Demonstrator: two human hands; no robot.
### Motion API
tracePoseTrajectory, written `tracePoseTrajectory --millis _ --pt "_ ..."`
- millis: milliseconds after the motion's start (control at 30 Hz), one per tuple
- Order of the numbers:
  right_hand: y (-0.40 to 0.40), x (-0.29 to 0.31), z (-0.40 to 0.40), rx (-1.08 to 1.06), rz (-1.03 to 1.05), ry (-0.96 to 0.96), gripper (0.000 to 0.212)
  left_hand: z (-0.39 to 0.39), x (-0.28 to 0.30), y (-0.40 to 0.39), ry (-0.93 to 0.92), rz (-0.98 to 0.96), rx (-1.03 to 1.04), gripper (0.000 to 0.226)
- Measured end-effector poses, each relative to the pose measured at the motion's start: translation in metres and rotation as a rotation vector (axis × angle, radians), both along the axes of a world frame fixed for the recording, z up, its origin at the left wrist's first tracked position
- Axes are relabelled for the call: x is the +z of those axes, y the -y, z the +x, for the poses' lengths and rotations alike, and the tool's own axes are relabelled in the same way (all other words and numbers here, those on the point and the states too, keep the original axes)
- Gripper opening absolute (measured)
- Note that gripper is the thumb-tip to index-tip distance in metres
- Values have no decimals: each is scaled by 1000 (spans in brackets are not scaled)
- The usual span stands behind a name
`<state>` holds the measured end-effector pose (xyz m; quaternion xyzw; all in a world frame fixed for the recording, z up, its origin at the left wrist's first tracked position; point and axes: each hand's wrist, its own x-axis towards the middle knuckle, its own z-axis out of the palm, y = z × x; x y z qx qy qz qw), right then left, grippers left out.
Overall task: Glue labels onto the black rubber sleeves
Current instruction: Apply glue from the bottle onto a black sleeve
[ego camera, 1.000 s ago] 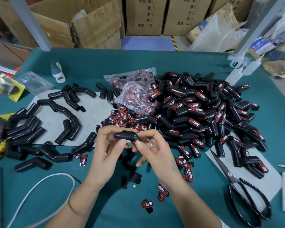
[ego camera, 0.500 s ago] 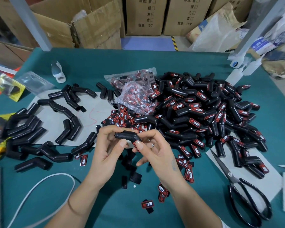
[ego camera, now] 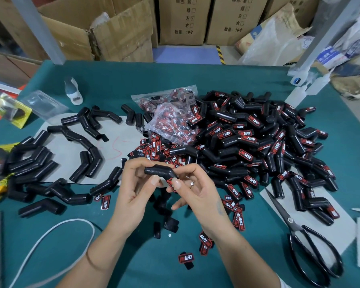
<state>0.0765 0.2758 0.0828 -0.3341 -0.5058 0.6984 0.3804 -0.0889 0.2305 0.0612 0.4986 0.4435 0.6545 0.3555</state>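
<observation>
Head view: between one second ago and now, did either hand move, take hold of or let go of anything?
No visible change. Both hands keep their grip: the left hand holds the sleeve, the right hand presses the label against its end. The piles, bag and scissors lie as before.

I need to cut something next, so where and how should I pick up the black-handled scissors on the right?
Take the black-handled scissors by the two finger loops, which lie nearest you at the green table's front right. Come from above with the right hand; the closed blades point away toward the pile of labelled black rubber sleeves, resting on grey paper. Probably easiest.
</observation>
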Motion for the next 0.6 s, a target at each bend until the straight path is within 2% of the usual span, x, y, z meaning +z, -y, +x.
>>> tracePoseTrajectory --millis 333,600 --pt "1 -1 -2 1 -24 14 14 -3 -10 -1 -6 -31 24 39" --pt "2 -6 -5 -1 -34 26 14 -4 -15 -2 20 -17 26 30"
